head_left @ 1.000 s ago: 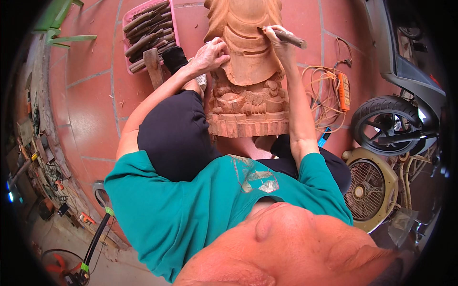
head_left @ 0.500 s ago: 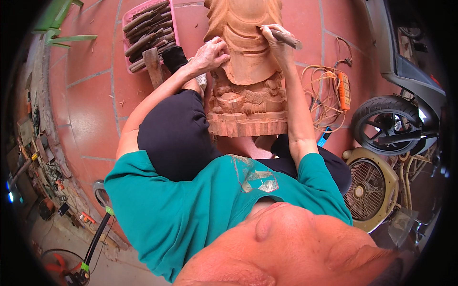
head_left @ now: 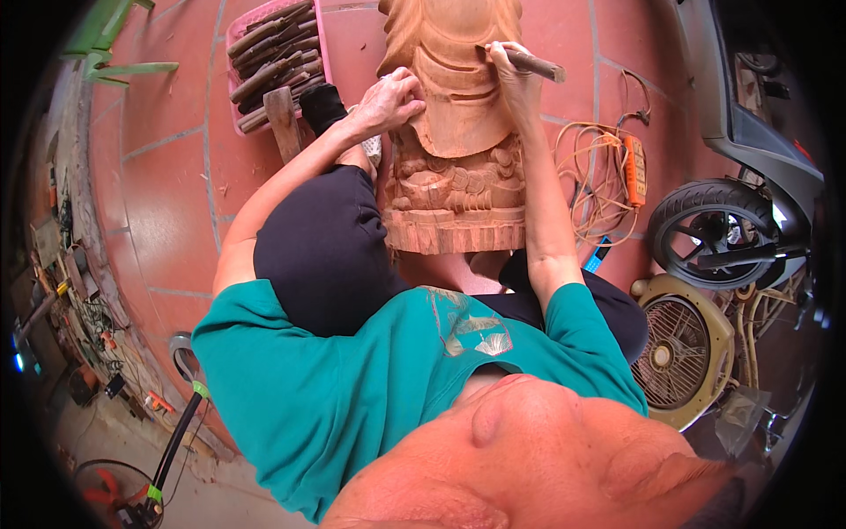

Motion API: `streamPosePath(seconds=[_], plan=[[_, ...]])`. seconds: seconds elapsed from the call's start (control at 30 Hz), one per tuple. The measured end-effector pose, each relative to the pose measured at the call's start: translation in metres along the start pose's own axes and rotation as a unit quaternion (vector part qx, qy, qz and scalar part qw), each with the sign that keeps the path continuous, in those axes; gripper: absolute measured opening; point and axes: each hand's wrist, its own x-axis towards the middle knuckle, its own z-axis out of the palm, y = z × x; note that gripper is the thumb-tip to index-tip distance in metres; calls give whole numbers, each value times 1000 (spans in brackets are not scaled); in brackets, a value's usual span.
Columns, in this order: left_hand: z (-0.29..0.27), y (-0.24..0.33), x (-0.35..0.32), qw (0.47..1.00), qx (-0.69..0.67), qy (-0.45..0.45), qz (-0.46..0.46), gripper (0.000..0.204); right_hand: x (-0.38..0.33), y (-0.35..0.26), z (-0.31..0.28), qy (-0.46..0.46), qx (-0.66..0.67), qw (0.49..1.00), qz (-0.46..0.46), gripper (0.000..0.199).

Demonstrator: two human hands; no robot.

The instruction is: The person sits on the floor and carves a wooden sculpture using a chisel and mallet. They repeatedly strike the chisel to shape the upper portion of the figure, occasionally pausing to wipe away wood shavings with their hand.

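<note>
**Carving a big wooden statue on a tiled floor**

The red tile floor [head_left: 167, 203] takes up most of the view, with a scooter wheel [head_left: 705, 231] and a floor fan [head_left: 683, 353] off to the right. The wooden statue [head_left: 458, 132] lies lengthwise between the person's knees. A pink tray [head_left: 319, 44] of tools sits beside it. The left hand [head_left: 388, 99] rests flat on the statue's edge, fingers loosely curled. The right hand [head_left: 511, 75] is closed around a chisel [head_left: 529, 63], tip against the wood.
</note>
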Motion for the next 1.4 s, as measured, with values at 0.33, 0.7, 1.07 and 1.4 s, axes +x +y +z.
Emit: streamPosePath(seconds=[0.33, 0.7, 1.07, 1.4], plan=[[1, 0, 0, 1000, 6, 1, 1, 18, 5, -13, 4, 1, -42, 999, -12, 19], [-1, 1, 0, 1000, 5, -1, -4, 18, -3, -20, -10, -116, -191, 971, -88, 12], [0, 3, 0, 1000, -7, 2, 1, 18, 4, -12, -4, -47, -120, 991, -47, 18], [-1, 5, 2, 1000, 6, -1, 2, 18, 1, 1, -21, -76, -67, 995, 9, 16]])
